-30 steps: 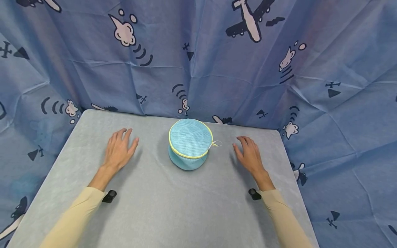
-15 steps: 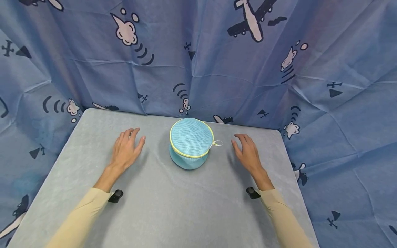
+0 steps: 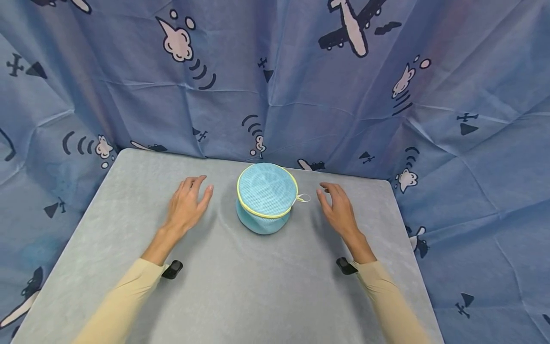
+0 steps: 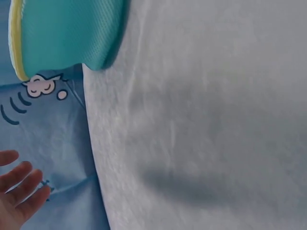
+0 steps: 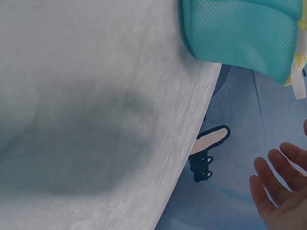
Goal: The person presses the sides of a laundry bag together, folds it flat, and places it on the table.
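A round turquoise mesh laundry bag (image 3: 267, 190) with yellow piping stands near the back middle of the table. At its right side a small white and yellow loop (image 3: 303, 198) sticks out. My left hand (image 3: 187, 204) hovers to the bag's left, apart from it, its fingers loosely bent around nothing. On the other side, my right hand (image 3: 338, 210) is held above the table, close to the loop but not visibly touching it. Both wrist views show the bag's mesh side (image 4: 67, 33) and relaxed fingers with nothing between them.
The table is covered in pale grey cloth (image 3: 258, 286). A blue curtain (image 3: 223, 57) printed with aeroplanes hangs directly behind its back edge and along both sides. A black wrist camera (image 3: 173, 270) sits under the left wrist, another (image 3: 346, 266) under the right.
My left hand has moved right, toward the mesh bag. My right hand has come slightly left and up, nearer the loop. The bag has stayed in place on the table.
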`<state>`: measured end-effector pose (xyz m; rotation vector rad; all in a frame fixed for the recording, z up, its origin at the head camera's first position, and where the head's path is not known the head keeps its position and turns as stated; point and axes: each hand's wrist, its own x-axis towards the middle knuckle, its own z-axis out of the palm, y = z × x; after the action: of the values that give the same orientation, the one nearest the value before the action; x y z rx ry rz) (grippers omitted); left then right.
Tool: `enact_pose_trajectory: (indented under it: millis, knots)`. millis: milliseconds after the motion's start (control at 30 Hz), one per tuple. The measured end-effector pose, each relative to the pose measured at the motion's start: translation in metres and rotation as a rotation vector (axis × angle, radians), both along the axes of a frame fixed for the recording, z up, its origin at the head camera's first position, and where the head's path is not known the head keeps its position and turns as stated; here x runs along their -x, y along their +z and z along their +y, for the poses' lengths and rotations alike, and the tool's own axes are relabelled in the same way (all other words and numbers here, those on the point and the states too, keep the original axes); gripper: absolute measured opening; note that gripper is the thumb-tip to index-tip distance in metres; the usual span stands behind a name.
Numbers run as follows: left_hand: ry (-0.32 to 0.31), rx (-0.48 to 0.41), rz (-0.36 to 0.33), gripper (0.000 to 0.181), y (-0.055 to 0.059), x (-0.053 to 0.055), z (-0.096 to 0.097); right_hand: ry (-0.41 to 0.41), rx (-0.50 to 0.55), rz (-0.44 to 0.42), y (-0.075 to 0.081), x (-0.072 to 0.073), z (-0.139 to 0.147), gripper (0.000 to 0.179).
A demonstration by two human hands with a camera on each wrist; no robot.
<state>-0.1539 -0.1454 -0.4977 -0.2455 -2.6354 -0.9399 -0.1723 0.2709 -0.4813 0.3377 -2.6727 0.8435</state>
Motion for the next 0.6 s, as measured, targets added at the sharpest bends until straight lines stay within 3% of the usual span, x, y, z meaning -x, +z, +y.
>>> enact_pose_trajectory:
  millis: [600]
  knots:
    - [-0.020,-0.173,-0.027,0.041,0.006,0.003,0.035,0.052,0.153,-0.095,0.003,0.004,-0.027,0.038]
